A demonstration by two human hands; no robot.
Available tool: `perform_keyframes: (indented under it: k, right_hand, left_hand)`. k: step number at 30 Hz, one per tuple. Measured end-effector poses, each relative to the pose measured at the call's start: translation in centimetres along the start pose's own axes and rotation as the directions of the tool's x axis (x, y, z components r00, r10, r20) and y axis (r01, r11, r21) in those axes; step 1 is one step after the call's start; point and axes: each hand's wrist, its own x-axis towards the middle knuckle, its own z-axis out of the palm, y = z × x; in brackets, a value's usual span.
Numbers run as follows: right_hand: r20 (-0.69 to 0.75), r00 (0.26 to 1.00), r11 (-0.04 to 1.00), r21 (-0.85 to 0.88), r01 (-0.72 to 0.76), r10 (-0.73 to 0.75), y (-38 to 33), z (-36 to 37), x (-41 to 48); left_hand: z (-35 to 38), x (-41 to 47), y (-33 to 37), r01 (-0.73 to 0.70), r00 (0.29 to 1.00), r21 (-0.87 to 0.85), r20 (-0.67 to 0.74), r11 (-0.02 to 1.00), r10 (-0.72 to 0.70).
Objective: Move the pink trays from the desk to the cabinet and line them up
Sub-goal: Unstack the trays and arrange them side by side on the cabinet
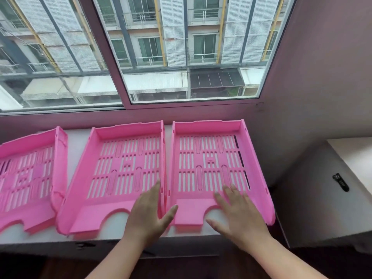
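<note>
Three pink slotted trays lie side by side on the white cabinet top (76,141) under the window. The left tray (28,174) is cut off by the frame edge and sits askew. The middle tray (120,170) and the right tray (211,158) nearly touch along their sides. My left hand (150,212) is flat and open, over the front right corner of the middle tray, thumb reaching toward the right tray. My right hand (237,214) lies open, fingers spread, on the front of the right tray. Neither hand grips anything.
A large window (161,53) rises right behind the trays. A wall corner (314,77) closes in the right side. A white desk (354,156) stands lower at the right, with a small black clip (340,182) on its side.
</note>
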Motion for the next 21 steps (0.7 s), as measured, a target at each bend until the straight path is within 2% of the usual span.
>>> perform_keyframes:
  k: [3, 9, 17, 21]
  right_hand:
    - [0.120, 0.992, 0.999, -0.026, -0.025, 0.028, 0.4, 0.8, 0.4]
    - [0.032, 0.998, 0.999, -0.015, 0.046, -0.046, -0.2, 0.1, 2.3]
    - [-0.008, 1.000, 1.000, -0.010, 0.012, -0.012, -1.2, 0.5, 4.1]
    - [-0.045, 0.999, 1.000, -0.003, -0.020, 0.020, -1.7, 0.6, 5.2]
  left_hand:
    - [0.2, 0.3, -0.3, 0.002, 1.000, 0.059, 0.001, 0.998, -0.002]
    - [-0.1, 1.2, -0.8, 0.011, 1.000, 0.092, 0.004, 0.996, -0.012]
    - [-0.9, 2.9, -1.6, 0.008, 1.000, 0.114, 0.017, 0.993, -0.010]
    - [-1.2, 4.0, -1.5, 0.054, 0.998, 0.097, 0.020, 0.994, -0.056]
